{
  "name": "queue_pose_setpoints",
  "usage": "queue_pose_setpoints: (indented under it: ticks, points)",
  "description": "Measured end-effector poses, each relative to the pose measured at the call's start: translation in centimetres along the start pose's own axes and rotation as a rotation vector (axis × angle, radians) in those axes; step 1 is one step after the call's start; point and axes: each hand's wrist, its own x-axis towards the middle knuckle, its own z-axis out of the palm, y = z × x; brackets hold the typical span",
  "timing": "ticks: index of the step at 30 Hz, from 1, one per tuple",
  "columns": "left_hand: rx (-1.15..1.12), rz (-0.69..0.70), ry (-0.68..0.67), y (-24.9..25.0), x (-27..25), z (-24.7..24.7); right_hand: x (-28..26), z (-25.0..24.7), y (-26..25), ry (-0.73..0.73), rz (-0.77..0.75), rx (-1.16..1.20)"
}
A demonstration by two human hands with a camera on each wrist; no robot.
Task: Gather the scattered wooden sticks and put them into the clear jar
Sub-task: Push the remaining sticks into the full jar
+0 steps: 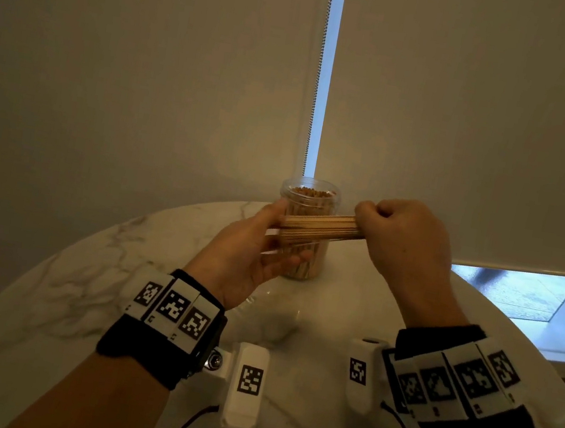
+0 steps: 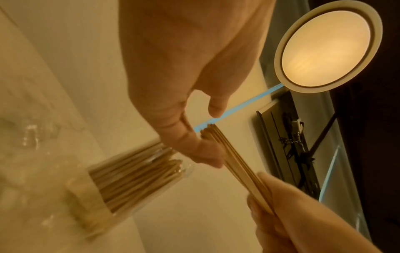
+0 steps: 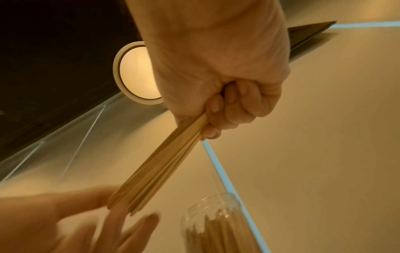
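Observation:
A bundle of wooden sticks (image 1: 320,227) hangs level in the air in front of the clear jar (image 1: 313,196). My right hand (image 1: 401,233) grips the bundle's right end in a fist, its fingers (image 3: 233,102) curled round the sticks (image 3: 160,167). The left hand (image 1: 268,245) is cupped with the palm up at the other end; its thumb lies along the top and the straight fingers (image 3: 121,220) spread under the stick ends. The jar (image 2: 134,179) stands upright on the table, packed with sticks, partly hidden behind the bundle.
The round white marble table (image 1: 76,273) curves away at left and right. Just behind the jar hangs a drawn roller blind with a bead chain (image 1: 319,70). A strip of window (image 1: 522,291) shows at the right under the blind.

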Motion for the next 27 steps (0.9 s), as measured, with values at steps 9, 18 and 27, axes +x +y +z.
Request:
queue_pose_setpoints:
  ticks: [9, 18, 27]
  points:
    - [0.415, 0.149, 0.193, 2.0, 5.6, 1.2, 1.9, -2.8, 4.9, 0.13, 0.167, 0.035]
    - [0.803, 0.245, 0.062, 0.5, 12.1, 1.8, 2.3, -2.4, 4.4, 0.119, 0.165, 0.169]
    - [0.714, 0.399, 0.111, -2.0, 14.5, 0.6, 10.6, 2.7, -1.2, 0.074, -0.13, -0.117]
